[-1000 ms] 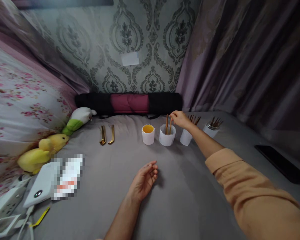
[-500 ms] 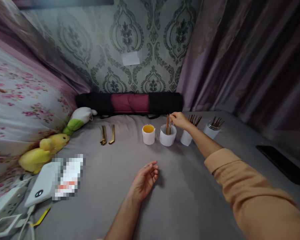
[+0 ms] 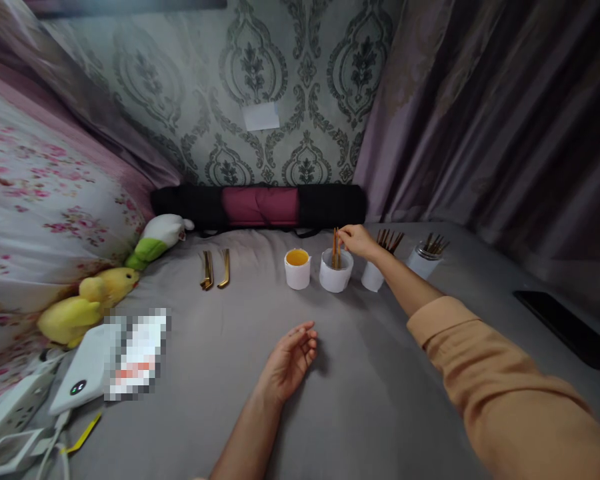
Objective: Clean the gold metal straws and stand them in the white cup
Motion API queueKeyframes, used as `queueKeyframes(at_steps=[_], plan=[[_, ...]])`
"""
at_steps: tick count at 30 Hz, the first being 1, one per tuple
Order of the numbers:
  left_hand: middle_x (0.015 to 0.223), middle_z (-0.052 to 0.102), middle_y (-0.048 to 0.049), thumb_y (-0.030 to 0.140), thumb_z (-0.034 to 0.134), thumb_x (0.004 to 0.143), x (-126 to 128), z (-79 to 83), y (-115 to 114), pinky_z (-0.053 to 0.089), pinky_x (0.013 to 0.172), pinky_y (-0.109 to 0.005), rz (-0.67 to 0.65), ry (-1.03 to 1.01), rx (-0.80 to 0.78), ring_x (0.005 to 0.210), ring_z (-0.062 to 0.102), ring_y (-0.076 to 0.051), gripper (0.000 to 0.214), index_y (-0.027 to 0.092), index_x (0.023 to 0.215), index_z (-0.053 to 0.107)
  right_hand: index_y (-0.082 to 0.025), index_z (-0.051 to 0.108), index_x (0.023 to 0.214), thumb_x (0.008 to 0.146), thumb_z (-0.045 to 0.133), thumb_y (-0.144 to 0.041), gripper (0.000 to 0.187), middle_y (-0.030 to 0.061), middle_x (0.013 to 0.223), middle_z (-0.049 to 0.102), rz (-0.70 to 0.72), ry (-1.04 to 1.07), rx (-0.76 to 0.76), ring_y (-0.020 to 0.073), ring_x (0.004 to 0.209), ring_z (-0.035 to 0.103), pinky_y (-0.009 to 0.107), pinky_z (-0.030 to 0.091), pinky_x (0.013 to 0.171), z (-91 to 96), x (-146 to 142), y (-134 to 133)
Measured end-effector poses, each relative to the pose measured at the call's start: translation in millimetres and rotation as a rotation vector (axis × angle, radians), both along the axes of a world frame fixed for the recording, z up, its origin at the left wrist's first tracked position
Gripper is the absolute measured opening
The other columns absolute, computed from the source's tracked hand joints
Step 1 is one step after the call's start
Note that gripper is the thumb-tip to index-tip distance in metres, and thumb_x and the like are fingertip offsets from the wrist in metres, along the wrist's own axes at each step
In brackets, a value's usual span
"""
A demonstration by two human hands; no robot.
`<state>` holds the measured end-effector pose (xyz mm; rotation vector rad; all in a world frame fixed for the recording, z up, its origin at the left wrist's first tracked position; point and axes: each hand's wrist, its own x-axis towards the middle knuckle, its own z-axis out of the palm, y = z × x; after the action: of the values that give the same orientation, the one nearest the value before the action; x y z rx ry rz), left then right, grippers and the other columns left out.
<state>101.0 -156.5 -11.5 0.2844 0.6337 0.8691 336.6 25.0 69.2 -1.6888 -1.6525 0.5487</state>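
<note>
My right hand [image 3: 357, 240] pinches the upper end of a thin brown stick [image 3: 339, 257], perhaps a chopstick, whose lower end is inside a white cup [image 3: 335, 280]. Another reddish-brown stick [image 3: 335, 239] stands upright beside it in the same cup. My left hand [image 3: 291, 360] rests on the grey sheet, palm turned sideways, fingers loosely curled and nothing in it. Just left of the held stick's cup is a white cup with an orange-yellow inside [image 3: 297, 275]. Behind my right forearm, a white container [image 3: 373, 275] holds several dark sticks.
A second white container [image 3: 422, 264] with sticks stands farther right, near a black phone-like slab [image 3: 565, 327]. Gold bent straws [image 3: 207, 270] lie left of the cups. Plush toys [image 3: 90, 300], a white power bank [image 3: 87, 370] and a power strip [image 3: 17, 407] line the left side.
My right hand has shifted slightly left, bringing the held stick closer to the other one in the cup. My left hand stays in place.
</note>
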Motion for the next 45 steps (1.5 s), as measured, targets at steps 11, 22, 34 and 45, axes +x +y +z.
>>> queueKeyframes(at_steps=[11,22,34,45], plan=[[0.081,0.057,-0.0055,0.016,0.055,0.077,-0.1,-1.0,0.1,0.044,0.060,-0.019,0.000,-0.003,0.009,0.065,0.054,-0.007,0.025,0.009,0.100,0.053,-0.013,0.062,0.075,0.080,0.046,-0.020,0.018,0.0031,0.067,0.064,0.005,0.073,-0.019,0.0040,0.042,0.048,0.014,0.039,0.042,-1.7,-2.0,-2.1],[0.081,0.057,-0.0059,0.015,0.054,0.077,0.9,-2.2,0.4,0.044,0.060,-0.019,0.008,0.000,0.003,0.066,0.054,-0.008,0.025,0.008,0.101,0.053,-0.011,0.062,0.083,0.081,0.046,-0.020,0.019,0.0050,0.071,0.065,-0.034,0.045,-0.060,0.0030,0.041,0.047,0.012,0.036,0.039,7.3,-3.9,-11.2],[0.081,0.057,-0.0054,0.016,0.055,0.077,-0.6,-3.2,0.6,0.044,0.059,-0.019,-0.007,-0.021,0.010,0.066,0.054,-0.008,0.025,0.009,0.101,0.053,-0.012,0.062,0.087,0.081,0.042,-0.021,0.023,0.0059,0.074,0.065,-0.099,-0.003,-0.028,0.0043,0.041,0.049,0.015,0.037,0.042,12.0,-3.6,-14.9],[0.080,0.057,-0.0047,0.015,0.055,0.076,0.6,2.0,-0.4,0.044,0.058,-0.019,-0.004,0.007,0.006,0.064,0.054,-0.007,0.025,0.009,0.100,0.052,-0.011,0.062,0.084,0.082,0.041,-0.025,0.025,0.0068,0.073,0.065,-0.186,0.042,0.079,0.0065,0.045,0.052,0.017,0.038,0.044,19.5,-5.8,-23.8]])
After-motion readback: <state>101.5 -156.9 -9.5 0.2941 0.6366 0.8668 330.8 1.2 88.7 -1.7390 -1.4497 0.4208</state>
